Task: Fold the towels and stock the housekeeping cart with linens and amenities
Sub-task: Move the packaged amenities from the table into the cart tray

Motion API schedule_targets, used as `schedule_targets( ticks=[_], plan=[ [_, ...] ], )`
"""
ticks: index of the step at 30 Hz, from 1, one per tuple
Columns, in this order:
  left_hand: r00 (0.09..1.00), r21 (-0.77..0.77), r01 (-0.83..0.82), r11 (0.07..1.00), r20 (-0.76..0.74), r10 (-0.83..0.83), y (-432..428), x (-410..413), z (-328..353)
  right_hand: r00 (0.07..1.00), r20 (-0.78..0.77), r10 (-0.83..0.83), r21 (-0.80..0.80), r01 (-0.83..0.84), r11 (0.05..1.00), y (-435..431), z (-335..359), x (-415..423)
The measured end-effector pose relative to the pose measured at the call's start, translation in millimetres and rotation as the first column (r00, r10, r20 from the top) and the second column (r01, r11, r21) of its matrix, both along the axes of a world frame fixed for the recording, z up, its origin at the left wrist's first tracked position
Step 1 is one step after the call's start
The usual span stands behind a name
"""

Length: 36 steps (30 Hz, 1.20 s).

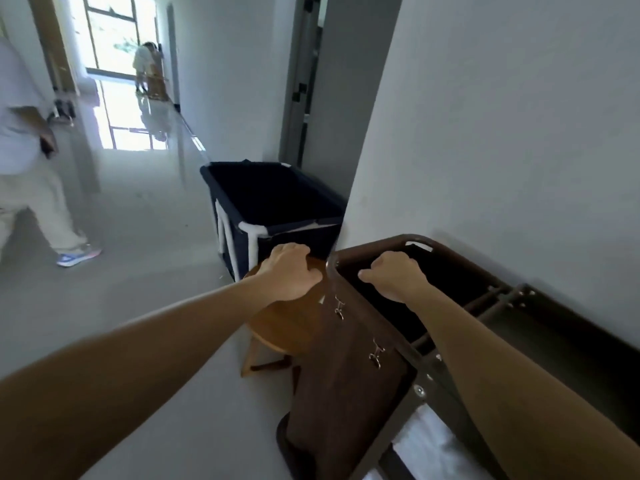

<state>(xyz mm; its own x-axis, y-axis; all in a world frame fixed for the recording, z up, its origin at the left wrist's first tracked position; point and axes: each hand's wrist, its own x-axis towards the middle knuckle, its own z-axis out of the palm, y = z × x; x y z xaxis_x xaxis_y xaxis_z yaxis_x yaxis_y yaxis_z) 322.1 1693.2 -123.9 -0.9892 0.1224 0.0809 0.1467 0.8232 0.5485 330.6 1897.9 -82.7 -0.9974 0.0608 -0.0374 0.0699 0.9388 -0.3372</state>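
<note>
i note: cart frame (pixel 372 251) dark brown, its bag (pixel 349 368) brown; hamper (pixel 277 199) navy with white trim; stool (pixel 287 323) warm wood-brown; floor (pixel 145 216) pale grey; towels (pixel 426 448) white.

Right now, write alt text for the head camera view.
A person's left hand grips a round wooden stool while the right hand curls at the rim of a brown housekeeping cart. A navy laundry bin stands ahead by the wall corner; another person walks the corridor.
</note>
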Motion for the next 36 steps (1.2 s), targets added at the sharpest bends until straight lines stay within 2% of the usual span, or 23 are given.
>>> schedule_targets(
  ticks=[5, 10, 17, 25, 33, 36],
  plan=[
    [0.999, -0.038, -0.008, 0.999, 0.044, 0.009, -31, -66, -21, 0.998, 0.042, 0.042, -0.016, -0.041, 0.999, -39, -6, -78],
    [0.997, -0.068, -0.019, 0.997, 0.069, 0.024, -56, -154, -25, 0.995, -0.068, 0.068, -0.060, -0.072, 0.996, -60, -25, -178],
    [0.993, -0.058, 0.017, 0.998, 0.115, -0.010, -72, -267, -33, 0.998, 0.061, 0.030, -0.117, -0.022, 0.993, -82, -38, -305],
    [0.961, -0.067, 0.221, 0.973, 0.187, -0.205, -86, -410, -77, 0.949, 0.234, -0.210, -0.224, 0.263, 0.939, -102, -71, -421],
    [0.832, -0.031, 0.485, 0.874, 0.324, -0.450, -95, -527, -116, 0.769, 0.433, -0.471, -0.252, 0.605, 0.755, -106, -145, -477],
    [0.766, -0.001, 0.561, 0.828, 0.378, -0.519, -79, -555, -137, 0.717, 0.477, -0.508, -0.311, 0.679, 0.665, -96, -185, -482]
  ],
)
